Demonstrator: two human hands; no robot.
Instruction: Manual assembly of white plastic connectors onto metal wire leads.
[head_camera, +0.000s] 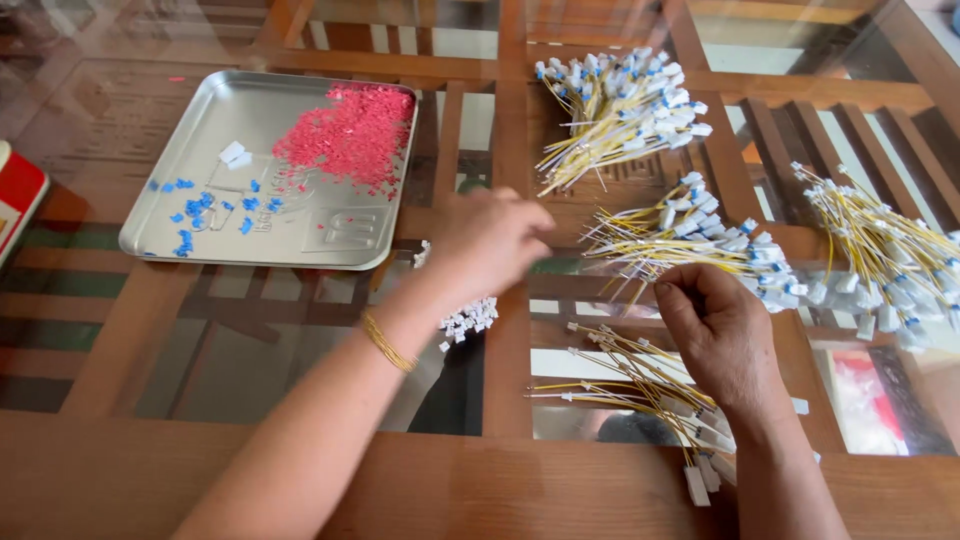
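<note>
My left hand (487, 240) hovers, blurred, over the glass table just right of a metal tray (345, 250), fingers curled; whether it holds anything is hidden. Below it lies a small heap of white plastic connectors (468, 318). My right hand (722, 335) rests palm down on a bundle of yellow wires (610, 375) with white end plugs, fingers curled over the wires. More yellow wire bundles lie beyond: one at the top (620, 105), one in the middle (690, 235), one at the right (880, 250).
The tray holds a pile of small red pieces (350, 130), several blue pieces (195, 210) and a white piece (235, 153). A red box (15, 200) sits at the left edge. The wooden table frame (450, 480) runs along the near edge.
</note>
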